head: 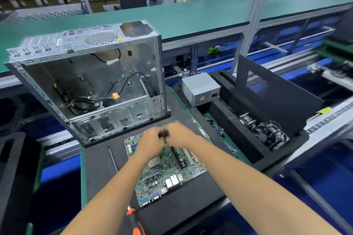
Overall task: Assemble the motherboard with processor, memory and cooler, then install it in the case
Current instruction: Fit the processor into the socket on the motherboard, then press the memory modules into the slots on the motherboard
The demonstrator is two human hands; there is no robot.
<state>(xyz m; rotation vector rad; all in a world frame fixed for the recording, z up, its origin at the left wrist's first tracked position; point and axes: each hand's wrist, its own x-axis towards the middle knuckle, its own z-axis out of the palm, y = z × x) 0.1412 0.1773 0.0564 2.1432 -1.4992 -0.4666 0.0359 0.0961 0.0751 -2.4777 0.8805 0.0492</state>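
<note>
Motherboard, a green printed circuit board (pixel 164 170) with white slots and silver rear ports, lies flat on the dark foam pad (pixel 99 170) just in front of the open grey steel computer case (pixel 89 82), which stands empty of any board. Its square metal processor (pixel 154 162) looks already seated; the black finned cooler fan (pixel 269 133) sits well apart in the black foam tray on the right.

Risks, as I judge them: the 2 hands meet over the board's far end, so a dropped part could strike components, and a tilted press could bend the board or a slot latch.

Left hand (pixel 150 139) and right hand (pixel 179 135) have fingers curled tightly together, pinching a small dark object (pixel 163 134) between them. What it is cannot be told; blur hides it.
</note>
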